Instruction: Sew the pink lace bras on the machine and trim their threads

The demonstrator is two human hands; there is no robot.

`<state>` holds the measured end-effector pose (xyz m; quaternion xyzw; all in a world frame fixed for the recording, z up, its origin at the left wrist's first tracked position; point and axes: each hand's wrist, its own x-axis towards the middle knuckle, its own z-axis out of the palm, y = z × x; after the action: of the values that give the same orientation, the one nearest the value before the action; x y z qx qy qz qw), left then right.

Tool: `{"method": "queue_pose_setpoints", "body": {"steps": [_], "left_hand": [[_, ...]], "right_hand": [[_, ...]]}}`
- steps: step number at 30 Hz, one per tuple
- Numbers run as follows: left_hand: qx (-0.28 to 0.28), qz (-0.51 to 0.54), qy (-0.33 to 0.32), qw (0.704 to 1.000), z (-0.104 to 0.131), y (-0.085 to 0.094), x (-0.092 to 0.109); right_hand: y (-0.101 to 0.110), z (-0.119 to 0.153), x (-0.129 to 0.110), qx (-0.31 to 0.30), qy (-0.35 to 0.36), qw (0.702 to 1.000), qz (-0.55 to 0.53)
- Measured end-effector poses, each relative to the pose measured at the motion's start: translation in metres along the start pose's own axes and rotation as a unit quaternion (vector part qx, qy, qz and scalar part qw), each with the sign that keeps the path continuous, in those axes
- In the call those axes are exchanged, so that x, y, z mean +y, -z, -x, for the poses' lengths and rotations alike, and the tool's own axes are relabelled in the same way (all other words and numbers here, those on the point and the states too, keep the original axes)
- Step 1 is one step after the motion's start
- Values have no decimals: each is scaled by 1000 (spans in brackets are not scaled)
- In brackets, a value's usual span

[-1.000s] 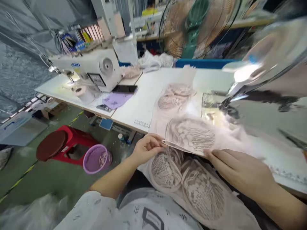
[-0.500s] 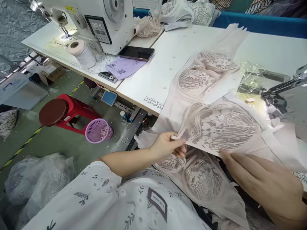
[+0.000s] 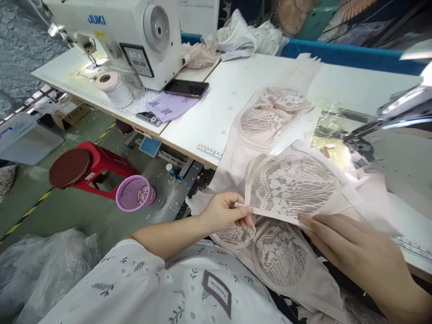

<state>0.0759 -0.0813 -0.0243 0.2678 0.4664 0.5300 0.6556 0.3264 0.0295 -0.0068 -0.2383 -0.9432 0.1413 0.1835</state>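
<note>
A pale pink lace bra (image 3: 297, 184) is stretched between my hands at the table's front edge. My left hand (image 3: 229, 210) pinches its lower edge at the left, by a narrow strap or band end. Further right along that edge, my right hand (image 3: 351, 247) grips the fabric between thumb and fingers. Behind it, another lace cup section (image 3: 259, 123) lies on the table, joined to or overlapping the held piece; I cannot tell which. More lace bras (image 3: 283, 256) hang over my lap. The sewing head (image 3: 361, 139) at the right stands close to the held fabric.
A second sewing machine (image 3: 135, 36) stands at the back left, with a thread cone (image 3: 114, 89), a phone (image 3: 186, 87) and a purple paper (image 3: 173, 106) beside it. Below are a red stool (image 3: 97, 168), a purple basket (image 3: 135, 193) and plastic bags (image 3: 57, 265).
The view has tilted up and shifted slightly right, so the scene sits lower and further left. Both hands keep their hold on the bra's edge, and the fabric has drawn slightly away from the sewing head.
</note>
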Motion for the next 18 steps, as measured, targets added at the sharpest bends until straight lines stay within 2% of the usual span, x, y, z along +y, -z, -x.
{"method": "queue_pose_setpoints", "body": {"steps": [2, 3, 6, 8, 11, 14, 16, 18], "left_hand": [[-24, -58, -49, 997, 2, 3, 14], [-33, -99, -101, 989, 3, 4, 23], [-71, -227, -299, 924, 7, 5, 55], [-118, -281, -369, 878, 10, 2, 75], [-192, -340, -398, 830, 15, -5, 100], [-216, -382, -417, 796, 23, -9, 116], [-217, -419, -425, 773, 31, -10, 126], [-215, -453, -417, 758, 42, -11, 137]], "right_hand": [[9, -7, -11, 9, -3, 1000, -17], [16, -9, -15, -4, -10, 998, -58], [43, -18, -25, -64, -25, 975, -213], [63, -24, -30, -90, -22, 961, -262], [92, -35, -41, -112, -15, 950, -291], [112, -46, -53, -158, 10, 947, -278], [117, -51, -59, -194, 32, 956, -220], [116, -59, -63, -193, 55, 974, -104]]}}
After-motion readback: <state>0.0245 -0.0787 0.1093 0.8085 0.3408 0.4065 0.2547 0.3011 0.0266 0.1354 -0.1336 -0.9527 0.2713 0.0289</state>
